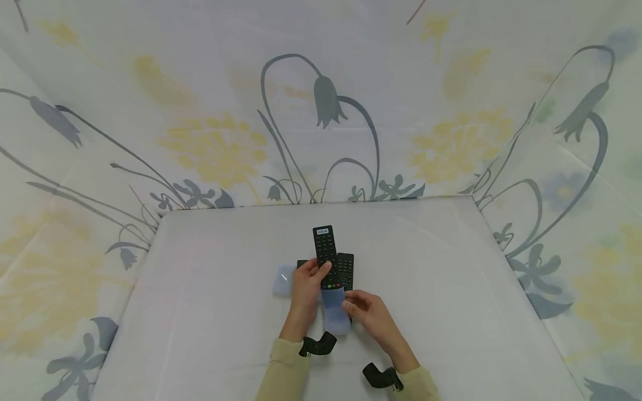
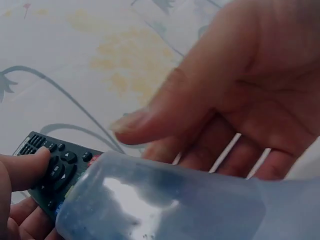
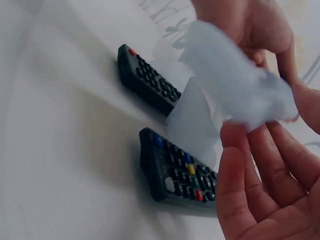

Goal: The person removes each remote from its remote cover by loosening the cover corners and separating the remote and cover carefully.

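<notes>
My left hand (image 1: 305,287) grips a black remote control (image 1: 325,245), its thumb lying on the buttons. A translucent bluish plastic sleeve (image 2: 150,200) covers the remote's lower end and hangs past it toward me. Beside the sleeve is my right hand (image 1: 373,317), its fingers loosely extended and the thumb apart from them in the left wrist view. Its fingertips (image 3: 235,135) touch the sleeve's side in the right wrist view. Below the hands, a second black remote (image 1: 346,267) lies on the table. Another remote (image 1: 301,263) is mostly hidden behind my left hand.
A folded bluish plastic sleeve (image 1: 283,280) lies on the white table (image 1: 215,312) left of my left hand. Flower-patterned fabric (image 1: 220,111) rises around the table's back and sides. Black wrist cameras (image 1: 318,344) sit on both wrists.
</notes>
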### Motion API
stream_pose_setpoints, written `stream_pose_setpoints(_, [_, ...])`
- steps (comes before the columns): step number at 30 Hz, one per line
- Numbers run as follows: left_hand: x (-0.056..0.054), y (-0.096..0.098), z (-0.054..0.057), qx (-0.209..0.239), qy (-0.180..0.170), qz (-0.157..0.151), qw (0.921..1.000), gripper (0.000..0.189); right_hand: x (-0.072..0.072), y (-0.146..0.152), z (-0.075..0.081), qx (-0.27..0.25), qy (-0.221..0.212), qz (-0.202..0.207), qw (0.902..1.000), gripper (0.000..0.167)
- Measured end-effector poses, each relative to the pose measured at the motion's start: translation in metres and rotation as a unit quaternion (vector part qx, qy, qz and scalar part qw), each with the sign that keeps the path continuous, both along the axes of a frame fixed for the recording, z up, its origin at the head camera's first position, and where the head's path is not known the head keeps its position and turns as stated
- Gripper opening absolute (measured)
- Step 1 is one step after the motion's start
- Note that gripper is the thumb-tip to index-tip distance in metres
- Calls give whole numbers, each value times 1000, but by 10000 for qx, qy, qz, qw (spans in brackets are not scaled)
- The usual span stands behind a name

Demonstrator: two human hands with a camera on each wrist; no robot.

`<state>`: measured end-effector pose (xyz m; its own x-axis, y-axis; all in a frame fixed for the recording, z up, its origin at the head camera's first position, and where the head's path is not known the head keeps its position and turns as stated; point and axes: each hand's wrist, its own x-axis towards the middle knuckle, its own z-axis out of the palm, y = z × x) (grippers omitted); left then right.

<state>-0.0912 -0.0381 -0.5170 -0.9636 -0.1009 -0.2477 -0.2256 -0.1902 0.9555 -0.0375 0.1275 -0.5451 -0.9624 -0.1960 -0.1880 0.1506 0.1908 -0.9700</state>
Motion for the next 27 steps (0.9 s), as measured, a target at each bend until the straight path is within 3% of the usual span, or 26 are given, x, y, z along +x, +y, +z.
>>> stream_pose_setpoints(7, [8,8,-6,-687,-4,-541,9962,42,-7,-5,6,-131,23,-651,9978,30])
stream_pose_setpoints(15, [18,18,-8,-853,281,-1088,9900,40,-14,0,17,-122,207,-1363,9904,25])
stream_pose_setpoints(21, [27,14,-9,-1220,516,-1489,9799,31,-15,9,27,-417,324,-1740,9833,27])
stream_pose_setpoints(27, [28,14,-9,-1542,1021,-1876,9647,21,-19,10,31,-779,183,-1769,9810,33])
